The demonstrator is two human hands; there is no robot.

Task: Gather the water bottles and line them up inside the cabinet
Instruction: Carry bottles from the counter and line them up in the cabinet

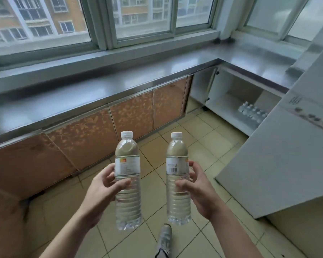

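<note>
The person is carrying two clear plastic water bottles with white screw caps, one in each hand, upright and well apart from each other above the beige tiled floor [209, 131]. The left hand [103, 185] is wrapping its fingers and thumb round the left bottle [127, 181] just below the paper label; the right hand [198, 187] is curling round the right bottle [177, 179] at the same height, thumb in front.

Both bottles are looking full, so each is likely weighing noticeably on the wrist. The thin ribbed walls are probably giving a little under a squeeze, and the smooth plastic may be slippery if damp. The ribbed waist under the label seems the best place to hold, since the ridges are offering purchase and the weight is balancing there.

The open white cabinet [222, 94] under the steel worktop [119, 79] is standing ahead to the right, with a row of bottles [253, 111] already lined up on its floor, partly hidden behind a white appliance [280, 164].
</note>
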